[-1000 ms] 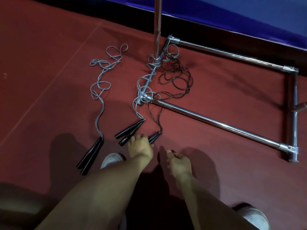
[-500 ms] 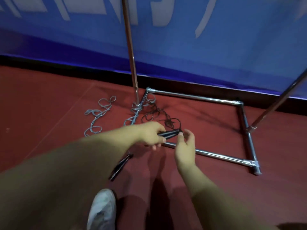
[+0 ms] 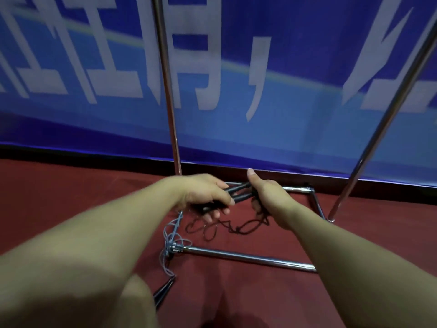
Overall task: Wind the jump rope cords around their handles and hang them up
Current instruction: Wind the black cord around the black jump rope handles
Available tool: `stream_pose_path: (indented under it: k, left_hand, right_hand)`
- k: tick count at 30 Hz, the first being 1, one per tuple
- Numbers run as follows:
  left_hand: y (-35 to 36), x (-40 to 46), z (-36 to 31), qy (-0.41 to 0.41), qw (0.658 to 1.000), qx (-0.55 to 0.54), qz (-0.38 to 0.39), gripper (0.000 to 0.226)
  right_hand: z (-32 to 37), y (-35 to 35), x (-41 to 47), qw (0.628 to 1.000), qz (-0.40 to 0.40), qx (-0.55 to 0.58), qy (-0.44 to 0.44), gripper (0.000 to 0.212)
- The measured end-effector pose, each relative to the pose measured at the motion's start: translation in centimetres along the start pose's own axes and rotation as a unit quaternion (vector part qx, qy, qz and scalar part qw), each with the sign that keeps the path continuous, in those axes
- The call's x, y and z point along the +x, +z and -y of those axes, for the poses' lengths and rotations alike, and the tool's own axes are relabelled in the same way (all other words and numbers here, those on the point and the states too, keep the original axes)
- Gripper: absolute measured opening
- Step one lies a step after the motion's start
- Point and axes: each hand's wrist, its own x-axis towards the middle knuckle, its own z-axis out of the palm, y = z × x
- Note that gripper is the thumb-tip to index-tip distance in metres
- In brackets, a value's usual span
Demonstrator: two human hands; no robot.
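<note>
Blue fabric fills the upper half of the view: one banner (image 3: pixel 295 119) with large white characters is stretched along the wall behind everything else. Below it, one dark red floor (image 3: pixel 71 185) is seen. One chrome rack (image 3: pixel 248 258) stands on that floor; two upright poles are counted, one near the centre and one leaning in from the right, and three floor bars are visible, joined into a rectangle open on the left.

Two bare forearms are extended from the bottom edge. The left hand (image 3: pixel 203 194) is closed round two black handles (image 3: pixel 236 194), held side by side above the floor and in front of the rack's base. The right hand (image 3: pixel 267 197) is curled at the far ends of those handles, thumb raised; whether the handles or the cord is gripped there cannot be told.

One black cord (image 3: pixel 227 227) is seen hanging from the held handles and lying in loose loops on the floor inside the rack's base. One grey cord (image 3: pixel 171 242) is tangled around the near left corner joint of the rack and runs down to a second pair of black handles (image 3: pixel 163 292), which lies on the floor beside the left forearm, partly hidden.
</note>
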Motion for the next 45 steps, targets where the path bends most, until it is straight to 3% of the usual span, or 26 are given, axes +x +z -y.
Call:
stream_pose_path:
  k: [6, 13, 17, 20, 25, 27, 29, 33, 35, 39, 43, 45]
  left_hand:
    - [0.4, 0.4, 0.4, 0.030, 0.999, -0.021, -0.010, 0.004]
    - [-1.6, 0.1, 1.6, 0.043, 0.992, -0.104, -0.059, 0.019]
    - [-2.5, -0.7, 2.3, 0.057, 0.979, -0.180, -0.079, 0.021]
    - [-2.9, -1.1, 2.1, 0.097, 0.953, -0.247, -0.146, 0.018]
    - [-2.6, -1.7, 0.8, 0.145, 0.890, -0.376, -0.214, 0.020]
    - [-2.5, -1.9, 0.2, 0.162, 0.849, -0.457, -0.210, 0.013]
    - [-2.0, -2.3, -0.2, 0.144, 0.830, -0.507, -0.181, 0.002]
    - [0.0, -2.3, -0.1, 0.082, 0.899, -0.417, -0.103, 0.038]
    - [0.8, -1.9, -0.1, 0.081, 0.911, -0.393, -0.095, 0.042]
    - [1.2, -1.5, -0.1, 0.077, 0.886, -0.419, -0.181, 0.030]
    - [0.8, -1.4, 0.3, 0.086, 0.847, -0.480, -0.210, 0.028]
    - [0.5, -1.4, 0.5, 0.095, 0.843, -0.482, -0.218, 0.028]
  right_hand:
    - [1.9, -1.8, -0.2, 0.993, 0.114, -0.019, 0.023, 0.040]
    - [2.0, -3.8, -1.2, 0.982, 0.171, 0.071, 0.047, 0.018]
    - [2.8, -3.7, -1.6, 0.981, 0.186, 0.027, 0.046, 0.018]
    - [3.1, -3.2, -1.6, 0.991, 0.131, 0.010, 0.039, 0.023]
    - [3.6, -1.2, -2.6, 0.986, 0.138, 0.090, 0.010, 0.025]
    - [4.2, -0.3, -3.1, 0.984, 0.126, 0.128, -0.005, 0.021]
    - [4.5, 0.3, -3.3, 0.981, 0.097, 0.169, -0.007, 0.021]
    - [4.8, 1.4, -3.4, 0.978, 0.077, 0.191, -0.015, 0.024]
    - [5.0, 1.9, -3.6, 0.980, 0.096, 0.172, -0.014, 0.026]
    - [5.2, 3.3, -4.2, 0.975, 0.146, 0.169, 0.017, 0.029]
    - [5.1, 4.1, -4.4, 0.975, 0.181, 0.122, 0.033, 0.037]
    - [5.1, 4.4, -4.4, 0.976, 0.181, 0.116, 0.037, 0.036]
